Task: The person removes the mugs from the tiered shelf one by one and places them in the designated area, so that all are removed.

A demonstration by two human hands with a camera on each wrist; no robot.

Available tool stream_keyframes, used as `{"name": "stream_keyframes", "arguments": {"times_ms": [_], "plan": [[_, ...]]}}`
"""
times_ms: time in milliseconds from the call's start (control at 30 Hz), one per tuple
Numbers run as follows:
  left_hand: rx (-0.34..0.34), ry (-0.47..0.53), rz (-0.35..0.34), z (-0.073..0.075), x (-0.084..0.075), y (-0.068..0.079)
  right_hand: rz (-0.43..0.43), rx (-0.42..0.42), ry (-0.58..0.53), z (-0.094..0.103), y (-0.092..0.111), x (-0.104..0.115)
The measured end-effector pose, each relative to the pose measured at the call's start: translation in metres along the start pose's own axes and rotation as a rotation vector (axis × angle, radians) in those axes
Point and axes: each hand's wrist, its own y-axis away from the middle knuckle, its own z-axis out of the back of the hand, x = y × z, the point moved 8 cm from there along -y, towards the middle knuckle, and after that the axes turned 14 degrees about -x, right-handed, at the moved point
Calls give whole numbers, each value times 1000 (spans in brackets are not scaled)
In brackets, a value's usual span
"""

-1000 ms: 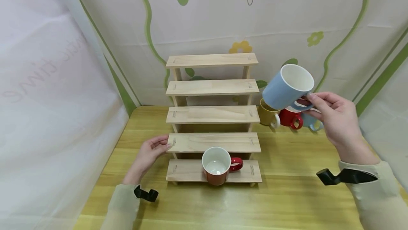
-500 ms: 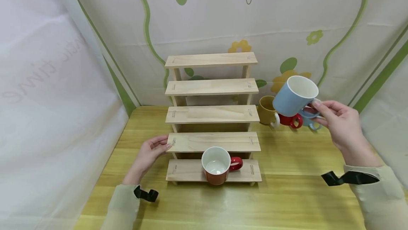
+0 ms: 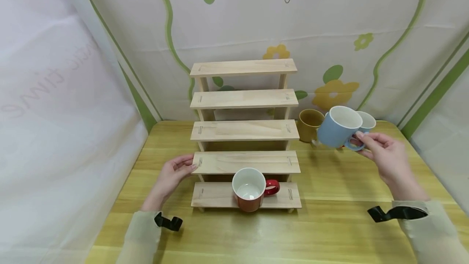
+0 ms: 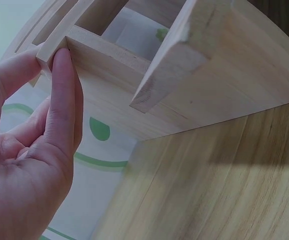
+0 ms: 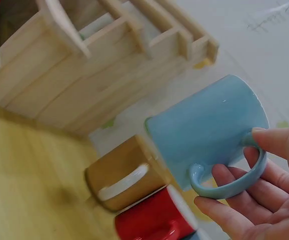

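Observation:
My right hand (image 3: 386, 160) pinches the handle of a light blue mug (image 3: 338, 127), held tilted in the air right of a stepped wooden rack (image 3: 244, 129). In the right wrist view the thumb and fingers grip the handle of the blue mug (image 5: 212, 127). My left hand (image 3: 170, 180) holds the left end of the rack's second-lowest shelf; the left wrist view shows thumb and fingertips pinching the board's edge (image 4: 59, 47). On the lowest shelf stands a reddish-brown mug (image 3: 249, 205), white inside, its red handle to the right.
Behind the held mug stand a mustard mug (image 3: 307, 130) with a white handle and another light blue mug (image 3: 367, 121). A red mug (image 5: 152, 212) shows in the right wrist view, mostly hidden in the head view. Printed fabric (image 3: 242, 20) walls the wooden table (image 3: 329, 231).
My right hand has lowered the light blue mug toward the mugs at the back right; it first shifted rightward. The left hand stays on the shelf, and the rack has not moved.

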Motion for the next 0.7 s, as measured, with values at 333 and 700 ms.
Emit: {"name": "stream_keyframes", "arguments": {"times_ms": [333, 700], "plan": [[8, -3, -11, -1, 0, -1, -83, -24, 29, 21, 3, -36], [-9, -8, 7, 0, 1, 0, -124, -79, 108, 37, 5, -67]]}}
